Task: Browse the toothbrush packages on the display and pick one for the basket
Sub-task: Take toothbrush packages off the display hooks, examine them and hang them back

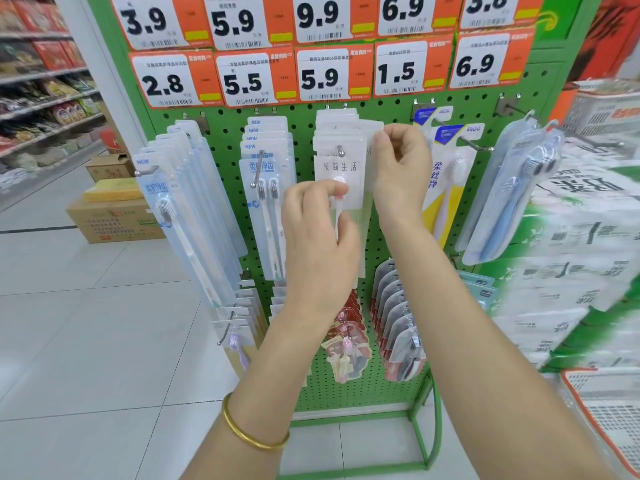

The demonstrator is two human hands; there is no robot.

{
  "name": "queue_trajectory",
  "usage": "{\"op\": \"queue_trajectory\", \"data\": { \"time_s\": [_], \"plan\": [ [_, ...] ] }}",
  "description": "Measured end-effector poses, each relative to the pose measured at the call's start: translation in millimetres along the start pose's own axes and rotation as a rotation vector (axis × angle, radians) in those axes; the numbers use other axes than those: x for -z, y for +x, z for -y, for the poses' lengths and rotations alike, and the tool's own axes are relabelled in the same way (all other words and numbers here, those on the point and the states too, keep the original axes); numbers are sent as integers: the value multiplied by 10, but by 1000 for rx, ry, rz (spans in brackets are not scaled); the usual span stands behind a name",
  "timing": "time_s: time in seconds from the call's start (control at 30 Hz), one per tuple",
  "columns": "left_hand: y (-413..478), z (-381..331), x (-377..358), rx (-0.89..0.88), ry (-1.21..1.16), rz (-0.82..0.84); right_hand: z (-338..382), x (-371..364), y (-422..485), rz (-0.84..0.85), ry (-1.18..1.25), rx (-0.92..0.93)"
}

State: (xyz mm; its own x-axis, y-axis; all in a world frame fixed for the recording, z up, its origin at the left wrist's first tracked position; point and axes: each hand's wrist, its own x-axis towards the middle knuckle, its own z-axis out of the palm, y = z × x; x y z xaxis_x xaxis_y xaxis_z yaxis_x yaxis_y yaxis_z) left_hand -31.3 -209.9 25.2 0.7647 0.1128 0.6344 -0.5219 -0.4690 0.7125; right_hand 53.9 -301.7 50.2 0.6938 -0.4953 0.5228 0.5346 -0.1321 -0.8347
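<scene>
A green pegboard display [228, 140] holds hanging toothbrush packages. In the middle hangs a stack of white packages [341, 168] on a metal hook. My left hand [320, 233] pinches the front white package at its middle. My right hand [401, 161] grips the upper right edge of a white package in that same stack. Left of them hang blue-white two-brush packs [266, 181] and long clear packs [180, 209]. To the right are yellow-and-white packs [450, 174] and a blue brush pack [512, 199].
Orange price tags [242, 77] line the top of the board. Smaller pink and grey packs [398, 327] hang low. Cardboard boxes [114, 216] sit on the tiled floor at left, past them stocked shelves. A red-rimmed basket [606, 410] shows at lower right beside stacked tissue packs [581, 237].
</scene>
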Motion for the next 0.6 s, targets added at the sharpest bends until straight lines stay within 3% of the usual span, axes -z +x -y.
{"op": "queue_trajectory", "data": {
  "time_s": [0.37, 0.6],
  "plan": [
    [-283, 31, -148, 76, -141, 31, -38, 425, -431, -121, -207, 129],
    [-678, 224, -474, 275, -248, 180, -193, 1032, -796, -48, -214, -9]
  ]
}}
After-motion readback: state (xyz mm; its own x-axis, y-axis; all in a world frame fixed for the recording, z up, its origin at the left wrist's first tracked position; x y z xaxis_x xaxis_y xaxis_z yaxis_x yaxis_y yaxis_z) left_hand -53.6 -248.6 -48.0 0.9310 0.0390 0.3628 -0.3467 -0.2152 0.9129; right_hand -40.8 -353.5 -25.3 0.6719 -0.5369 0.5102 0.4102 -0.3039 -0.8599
